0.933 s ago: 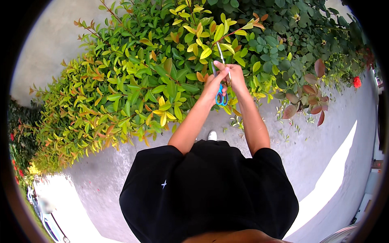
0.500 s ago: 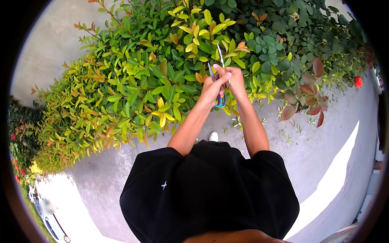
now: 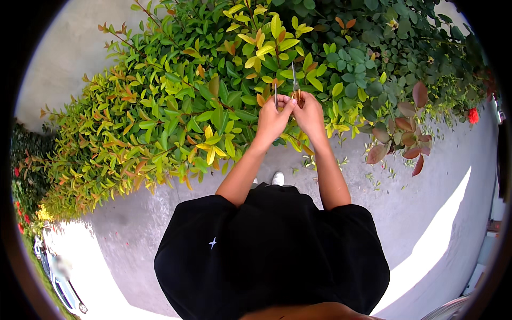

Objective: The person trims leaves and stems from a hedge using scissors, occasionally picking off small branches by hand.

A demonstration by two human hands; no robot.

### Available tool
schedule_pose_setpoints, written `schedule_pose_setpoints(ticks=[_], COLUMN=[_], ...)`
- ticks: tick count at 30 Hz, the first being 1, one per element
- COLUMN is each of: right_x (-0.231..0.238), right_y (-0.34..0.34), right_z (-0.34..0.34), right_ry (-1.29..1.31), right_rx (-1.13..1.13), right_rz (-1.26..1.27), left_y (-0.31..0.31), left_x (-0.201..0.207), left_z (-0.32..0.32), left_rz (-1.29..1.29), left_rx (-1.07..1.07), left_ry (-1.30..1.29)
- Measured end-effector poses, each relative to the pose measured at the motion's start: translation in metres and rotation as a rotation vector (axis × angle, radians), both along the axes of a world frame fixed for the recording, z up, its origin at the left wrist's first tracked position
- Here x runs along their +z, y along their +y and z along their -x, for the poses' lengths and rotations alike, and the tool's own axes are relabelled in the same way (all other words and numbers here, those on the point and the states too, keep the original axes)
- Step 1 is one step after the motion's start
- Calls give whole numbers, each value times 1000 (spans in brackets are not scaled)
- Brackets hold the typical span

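Two slim, tapering metal blades, a dark blade (image 3: pixel 276 96) and a longer silvery blade (image 3: pixel 295 76) with a brownish base, point toward the shrub (image 3: pixel 181 114), whose dense, smooth, oval leaves could hide their tips and lead to a misplaced cut. The left hand (image 3: pixel 272 120) seems closed around the dark one and the right hand (image 3: pixel 310 115) around the silvery one's base; the handles are hidden. With bare fingertips bunched together there, a slip could nick skin.
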State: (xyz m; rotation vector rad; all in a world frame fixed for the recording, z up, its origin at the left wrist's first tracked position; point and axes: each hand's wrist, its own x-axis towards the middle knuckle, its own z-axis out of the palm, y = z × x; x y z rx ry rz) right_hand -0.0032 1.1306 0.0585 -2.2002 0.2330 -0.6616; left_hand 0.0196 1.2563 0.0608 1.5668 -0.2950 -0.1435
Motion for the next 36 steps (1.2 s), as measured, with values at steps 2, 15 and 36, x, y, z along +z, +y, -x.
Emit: schedule_pose_setpoints(ticks=[2, 15, 36], right_x=[10, 47, -5], right_y=[-9, -13, -102], right_z=[1, 38, -3], right_ry=[175, -124, 518], right_rx=[134, -242, 343], right_rz=[-182, 97, -1303], left_y=[3, -1, -43], left_x=[1, 5, -13], left_z=[-2, 4, -45], left_rz=[-116, -7, -386], left_rx=[36, 58, -109], left_ry=[-21, 87, 112])
